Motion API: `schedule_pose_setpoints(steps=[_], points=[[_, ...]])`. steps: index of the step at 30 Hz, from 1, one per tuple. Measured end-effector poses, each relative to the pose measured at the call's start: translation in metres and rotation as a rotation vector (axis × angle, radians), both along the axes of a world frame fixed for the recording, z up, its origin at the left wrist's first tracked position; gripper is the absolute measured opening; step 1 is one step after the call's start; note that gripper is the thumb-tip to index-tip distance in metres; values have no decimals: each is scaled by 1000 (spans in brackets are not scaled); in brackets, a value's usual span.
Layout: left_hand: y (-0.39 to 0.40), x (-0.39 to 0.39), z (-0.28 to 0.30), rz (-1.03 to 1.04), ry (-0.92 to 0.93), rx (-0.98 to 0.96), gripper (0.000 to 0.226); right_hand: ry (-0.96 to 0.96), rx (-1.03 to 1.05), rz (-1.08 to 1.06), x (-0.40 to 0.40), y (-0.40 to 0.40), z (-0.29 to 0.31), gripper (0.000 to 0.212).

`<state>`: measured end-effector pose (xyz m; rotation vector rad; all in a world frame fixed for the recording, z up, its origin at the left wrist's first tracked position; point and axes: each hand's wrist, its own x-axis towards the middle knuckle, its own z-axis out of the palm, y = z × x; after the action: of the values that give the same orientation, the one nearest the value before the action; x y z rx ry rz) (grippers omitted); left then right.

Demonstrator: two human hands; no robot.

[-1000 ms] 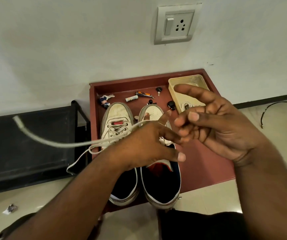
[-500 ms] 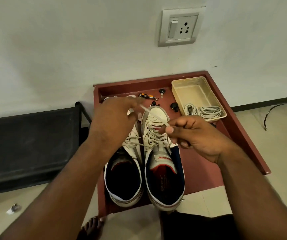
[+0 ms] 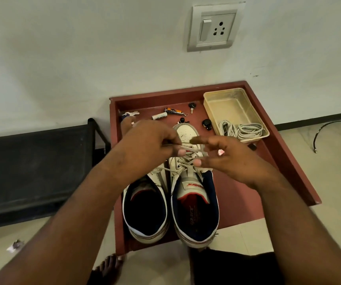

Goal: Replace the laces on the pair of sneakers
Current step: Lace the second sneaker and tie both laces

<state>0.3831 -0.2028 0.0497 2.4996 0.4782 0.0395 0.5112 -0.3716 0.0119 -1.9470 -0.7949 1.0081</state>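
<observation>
Two sneakers are standing side by side in the centre of the frame on a red-brown tray [image 3: 268, 182]: the left sneaker [image 3: 144, 206] and the right sneaker [image 3: 194, 202]. The left hand [image 3: 144, 147] is pinching the lace [image 3: 188, 149] of the right sneaker, covering the left toe. The right hand [image 3: 233, 159] is hovering beside it with fingers loose, grasping nothing. Above, one battery [image 3: 159, 116], two keys and one box [image 3: 235, 103] holding coiled spare laces [image 3: 241, 130] are lying. One wall socket [image 3: 212, 27] is sitting at the upper right.
</observation>
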Motion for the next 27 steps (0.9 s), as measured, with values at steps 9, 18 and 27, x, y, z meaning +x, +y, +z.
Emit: schedule_pose_setpoints(steps=[9,18,27], points=[[12,-8,0,80,37,-146,10,-227,-204,-109,36,-43,-3,17],[-8,2,-10,140,92,-164,17,16,138,-86,-9,6,3,30],[-23,10,-31,162,415,-45,39,-270,-1,-212,-23,-4,2,7]])
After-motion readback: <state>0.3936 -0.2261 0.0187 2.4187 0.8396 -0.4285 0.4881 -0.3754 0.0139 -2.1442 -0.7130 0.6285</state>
